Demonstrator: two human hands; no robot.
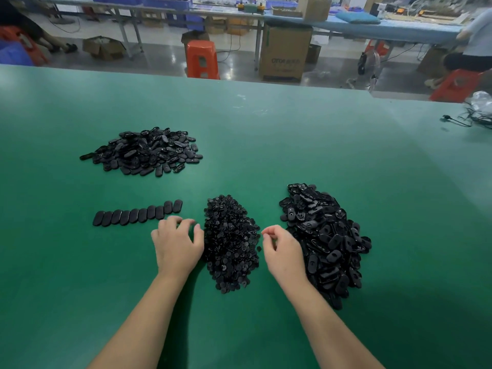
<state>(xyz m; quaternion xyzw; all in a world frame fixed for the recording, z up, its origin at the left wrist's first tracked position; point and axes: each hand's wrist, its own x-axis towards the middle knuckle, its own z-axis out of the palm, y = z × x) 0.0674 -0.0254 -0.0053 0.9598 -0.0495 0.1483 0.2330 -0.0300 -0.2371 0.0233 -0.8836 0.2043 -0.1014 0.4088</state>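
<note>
A wide green table (266, 121) fills the foreground under even, soft light that brightens toward its right side. Beyond its far edge lies a grey, glossy floor (159, 62). An orange plastic stool (201, 58) stands there beside a tall cardboard box (283, 53). Behind them runs a long workbench with a blue top (372, 29), with blue crates (165, 1) and small cartons on and under it. A smaller open carton (102, 47) sits on the floor at the left. A small fan (368, 63) stands on the floor at the right, near a seated person (476, 35) on a red stool (455, 85).
</note>
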